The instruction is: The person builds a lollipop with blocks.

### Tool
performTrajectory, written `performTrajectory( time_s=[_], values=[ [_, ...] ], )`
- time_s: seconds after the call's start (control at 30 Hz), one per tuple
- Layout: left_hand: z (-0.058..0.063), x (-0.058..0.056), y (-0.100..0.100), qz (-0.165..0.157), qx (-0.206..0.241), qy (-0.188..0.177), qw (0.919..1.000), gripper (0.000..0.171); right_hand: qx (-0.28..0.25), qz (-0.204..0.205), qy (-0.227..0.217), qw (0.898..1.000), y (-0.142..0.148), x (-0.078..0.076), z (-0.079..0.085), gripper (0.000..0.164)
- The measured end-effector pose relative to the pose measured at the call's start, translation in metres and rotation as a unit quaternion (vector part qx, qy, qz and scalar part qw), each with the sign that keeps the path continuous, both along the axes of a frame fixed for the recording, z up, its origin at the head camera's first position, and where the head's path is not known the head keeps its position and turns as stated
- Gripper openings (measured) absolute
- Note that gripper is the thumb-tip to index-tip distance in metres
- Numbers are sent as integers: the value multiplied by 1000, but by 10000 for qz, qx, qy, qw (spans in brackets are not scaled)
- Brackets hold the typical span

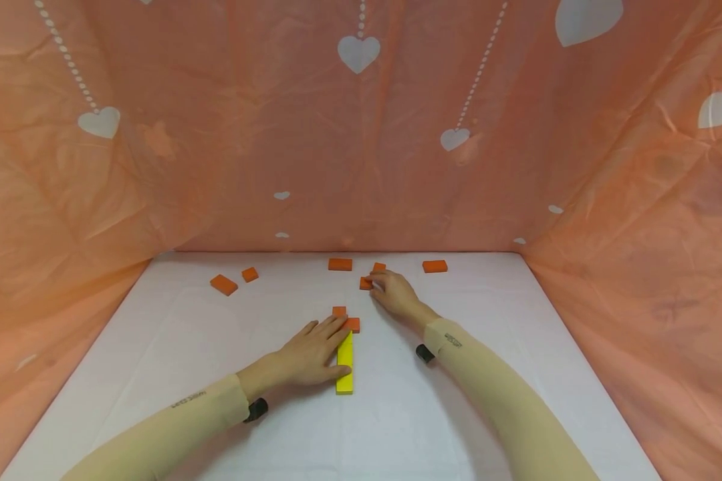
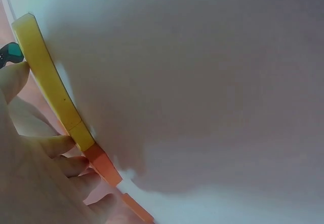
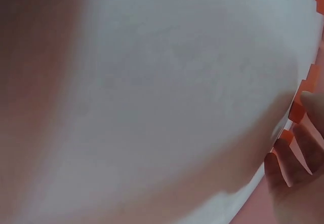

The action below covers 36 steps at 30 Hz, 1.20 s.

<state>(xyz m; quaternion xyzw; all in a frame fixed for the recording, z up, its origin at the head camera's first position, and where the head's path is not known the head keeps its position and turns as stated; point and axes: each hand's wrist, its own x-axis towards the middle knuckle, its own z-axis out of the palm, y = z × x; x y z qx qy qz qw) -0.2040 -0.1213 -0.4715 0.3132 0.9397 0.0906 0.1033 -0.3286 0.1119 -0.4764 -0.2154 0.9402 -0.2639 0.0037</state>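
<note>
My left hand (image 1: pixel 315 354) lies spread over a yellow strip (image 1: pixel 345 384), its thumb and fingers reaching along the strip's side. The strip shows a seam near its far end in the left wrist view. Against that end sits an orange block (image 1: pixel 353 325), touched by the fingers. A second orange block (image 1: pixel 339 311) lies just beyond the fingertips, partly covered. Farther back, my right hand (image 1: pixel 397 294) pinches a small orange block (image 1: pixel 365 283) between thumb and finger at the table surface. Another orange piece (image 1: pixel 380 267) lies right behind those fingers.
At the back of the white table (image 1: pixel 174 347) lie an orange rectangle (image 1: pixel 339 264) and, to the right, another rectangle (image 1: pixel 435 266). A larger orange rectangle (image 1: pixel 224 284) and a small orange square (image 1: pixel 250 274) lie back left. A pink curtain (image 1: pixel 313 153) encloses the sides and rear.
</note>
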Motion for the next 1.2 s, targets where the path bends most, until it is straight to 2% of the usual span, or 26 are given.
performTrajectory(
  time_s=[0.23,0.73,0.97,1.2],
  values=[
    [0,-1,1,56,-9,-57,10000,85,171,23,152,9997,-1,-2,-1,37],
    [-4,-1,1,41,114,-13,9999,85,-252,-104,115,9996,-2,3,1,29],
    [-5,-1,0,36,126,-65,9999,86,-614,1,-4,9981,3,13,5,30],
    [-2,-1,-1,44,226,-179,9996,86,-704,203,-13,9973,5,27,7,30]
  ],
)
